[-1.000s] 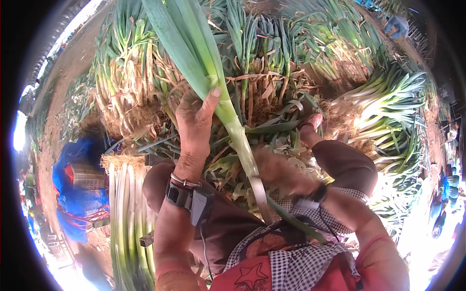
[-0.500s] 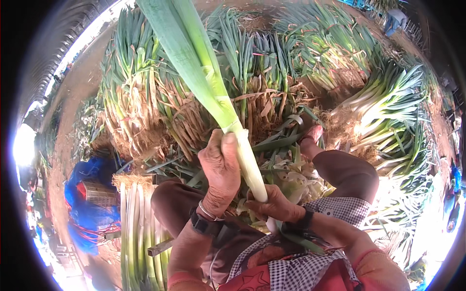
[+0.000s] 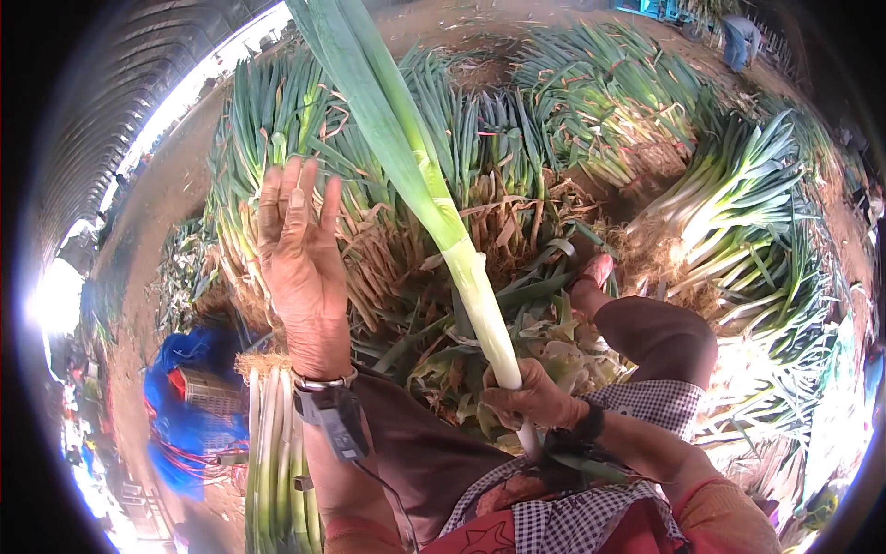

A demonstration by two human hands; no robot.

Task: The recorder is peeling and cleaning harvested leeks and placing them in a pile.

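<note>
My right hand is wrapped round the lower white shaft of a long leek. The leek slants up and to the left, its broad green leaves reaching the top edge of the view. My left hand is off the leek, raised to the left of it with the fingers stretched out and nothing in them. Behind that hand stand bundled leeks with dry, rooty bases. A pile of stripped leaves lies between my legs, under the held leek.
Cleaned leeks lie at my left, roots facing away from me. Beyond them are blue plastic sheeting and a wicker basket. More leek bundles lie at the right. Far back right, a person bends over.
My left hand has let go of the leek and moved up and left, its fingers opening out. My right hand keeps its grip low on the shaft. The view has shifted slightly.
</note>
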